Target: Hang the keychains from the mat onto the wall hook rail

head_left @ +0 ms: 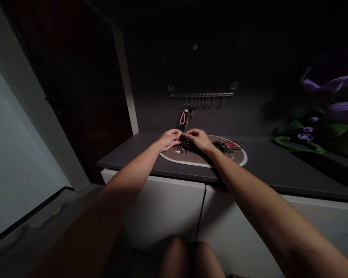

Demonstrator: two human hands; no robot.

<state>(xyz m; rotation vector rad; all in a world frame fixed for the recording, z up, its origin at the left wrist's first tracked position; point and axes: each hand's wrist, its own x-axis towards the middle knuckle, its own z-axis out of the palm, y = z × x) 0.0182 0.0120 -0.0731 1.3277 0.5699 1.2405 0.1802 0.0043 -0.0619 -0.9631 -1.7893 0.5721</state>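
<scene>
My left hand [170,139] and my right hand [198,139] meet over the oval mat, fingers closed in a pinch. Between them is a small dark key ring [183,137] with a bit of shiny metal; its details are hard to make out in the dim light. Just below my fingers, loose silver keys [181,151] lie on the brown mat [197,158] with its white rim. To the right of my right hand sits a pile of keychains [224,146], with a red piece and dark cords among them.
On the wall, a clear rail [203,95] carries several hooks. Keys with a pink loop [182,117] hang at its left end. Purple flowers [306,133] and a green ring [298,146] stand on the grey counter [266,170] at right. White cabinet doors [168,204] are below.
</scene>
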